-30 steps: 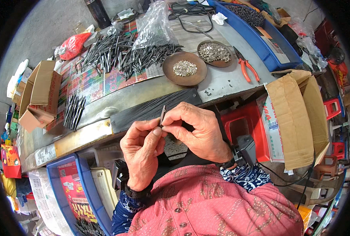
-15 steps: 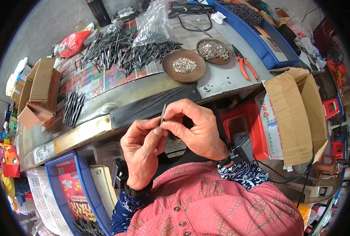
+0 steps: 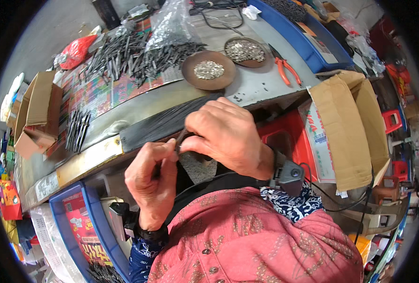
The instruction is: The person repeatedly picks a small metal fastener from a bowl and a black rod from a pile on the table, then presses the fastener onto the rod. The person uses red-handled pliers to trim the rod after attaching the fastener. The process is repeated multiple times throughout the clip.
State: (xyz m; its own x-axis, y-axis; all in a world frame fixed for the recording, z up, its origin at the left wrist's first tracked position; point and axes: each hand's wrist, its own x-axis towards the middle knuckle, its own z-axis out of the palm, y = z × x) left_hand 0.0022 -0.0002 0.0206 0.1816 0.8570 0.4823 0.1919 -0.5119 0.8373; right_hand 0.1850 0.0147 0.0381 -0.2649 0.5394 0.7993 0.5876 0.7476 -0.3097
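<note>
Just in front of the table edge, my left hand (image 3: 149,181) and my right hand (image 3: 229,137) meet fingertip to fingertip. Both are closed in a pinch on a thin dark strip (image 3: 179,140), small and partly covered by the fingers. Beyond them a brown round dish (image 3: 188,77) holds small silvery pieces. A second dish (image 3: 261,63) of larger silvery bits is beside it. Pliers (image 3: 285,68) with red handles lie to the right. To the far left spreads a heap of slim black pieces (image 3: 120,59), partly under a clear plastic bag (image 3: 172,26).
A bundle of black pieces (image 3: 78,131) lies near the left table edge, by an open cardboard box (image 3: 40,106). Blue trays stand at the back right (image 3: 308,45) and lower left (image 3: 84,188). At right are a large cardboard box (image 3: 344,137) and a red stool (image 3: 292,141).
My right hand has turned so its back faces up more, and my left hand has moved left and slightly down. The fingertips still meet at the strip. The whole view has shifted a little.
</note>
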